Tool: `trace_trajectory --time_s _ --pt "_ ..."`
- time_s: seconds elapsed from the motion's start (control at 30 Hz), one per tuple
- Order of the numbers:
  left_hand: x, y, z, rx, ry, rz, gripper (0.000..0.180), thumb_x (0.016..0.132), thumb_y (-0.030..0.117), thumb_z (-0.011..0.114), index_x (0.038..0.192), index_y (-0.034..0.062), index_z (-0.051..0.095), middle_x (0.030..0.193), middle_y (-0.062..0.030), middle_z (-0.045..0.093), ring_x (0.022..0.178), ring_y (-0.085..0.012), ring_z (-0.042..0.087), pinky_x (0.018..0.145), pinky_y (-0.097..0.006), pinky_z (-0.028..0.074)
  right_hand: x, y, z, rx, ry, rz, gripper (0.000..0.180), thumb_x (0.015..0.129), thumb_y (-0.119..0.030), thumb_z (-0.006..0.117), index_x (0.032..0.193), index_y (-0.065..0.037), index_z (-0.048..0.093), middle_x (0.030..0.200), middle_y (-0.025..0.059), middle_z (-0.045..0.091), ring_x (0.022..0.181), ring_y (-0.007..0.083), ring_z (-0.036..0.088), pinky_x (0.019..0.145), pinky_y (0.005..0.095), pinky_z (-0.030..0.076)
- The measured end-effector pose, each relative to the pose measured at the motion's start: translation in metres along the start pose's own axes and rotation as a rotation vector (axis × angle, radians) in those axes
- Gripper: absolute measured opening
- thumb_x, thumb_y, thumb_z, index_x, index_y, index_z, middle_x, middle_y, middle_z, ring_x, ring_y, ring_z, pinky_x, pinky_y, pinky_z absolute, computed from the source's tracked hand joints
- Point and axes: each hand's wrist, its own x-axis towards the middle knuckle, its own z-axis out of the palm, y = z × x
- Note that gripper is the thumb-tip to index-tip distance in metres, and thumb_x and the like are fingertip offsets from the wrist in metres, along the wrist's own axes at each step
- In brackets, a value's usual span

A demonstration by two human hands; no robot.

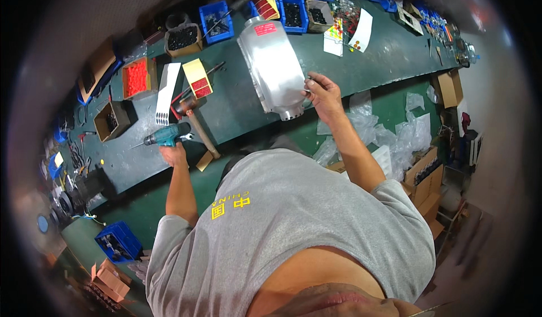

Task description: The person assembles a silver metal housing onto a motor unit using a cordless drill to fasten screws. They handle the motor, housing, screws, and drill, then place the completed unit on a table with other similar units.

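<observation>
In the head view, the left hand (174, 154), left of centre, was closed around the grip of a teal-and-black cordless drill (165, 136), its bit pointing left. The right hand (323, 95), just right of centre, had its fingers curled and part-closed at the right side of the silver metal housing (276, 63); whether it pinched something small could not be told. The housing lay at upper centre on the dark green workbench (243, 111), a red label near its top end. Between drill and housing lay a hammer (202, 133) and a yellow label sheet (197, 78), with a white sticker strip (167, 94) to their left. A cardboard box of red parts (136, 78) stood at upper left, and blue bins (217, 23) lined the bench's back edge
</observation>
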Motion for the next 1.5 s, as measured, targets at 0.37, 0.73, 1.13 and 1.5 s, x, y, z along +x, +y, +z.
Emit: trace_trajectory --time_s 0.37,0.73,1.13,1.5 --pt "-0.018 -0.005 -0.028 -0.085 0.047 -0.066 0.073 0.072 0.022 0.073 0.136 0.0040 0.044 0.120 -0.0248 0.062 0.112 -0.0448 0.059 0.096 -0.052 0.046 0.004 0.004 0.032 -0.017 -0.099 0.062 0.012 0.094 -0.007 0.063 0.104 0.001 0.063 0.096 0.0102 0.066 0.085 0.0199 0.065 0.074 0.0374 0.059" --pt "-0.086 0.025 -0.089 -0.517 0.172 0.384 0.047 0.078 0.014 0.073 0.120 0.0040 0.055 0.094 -0.0204 0.067 0.087 -0.0385 0.068 0.080 -0.042 0.052 0.010 0.011 0.078 -0.187 -0.115 0.180 0.009 0.090 -0.002 0.063 0.099 0.000 0.064 0.090 0.0092 0.066 0.077 0.0176 0.065 0.070 0.0354 0.059" --pt "-0.135 0.055 -0.086 -0.603 -0.013 0.272 0.045 0.080 0.018 0.075 0.119 0.0031 0.058 0.093 -0.0090 0.067 0.084 -0.0172 0.062 0.079 -0.034 0.051 0.099 0.139 0.138 -1.278 -0.574 -0.235 0.019 0.080 -0.010 0.066 0.096 -0.002 0.069 0.094 0.0225 0.070 0.087 0.0386 0.068 0.080 0.0443 0.057" --pt "-0.195 0.051 -0.111 -0.537 0.032 0.140 0.041 0.078 0.002 0.070 0.117 0.0017 0.057 0.092 -0.0108 0.065 0.086 -0.0192 0.063 0.082 -0.033 0.051 0.244 0.140 0.250 -1.402 -0.710 -0.724 0.022 0.083 -0.008 0.062 0.103 -0.006 0.071 0.104 0.0203 0.068 0.099 0.0408 0.065 0.088 0.0491 0.053"
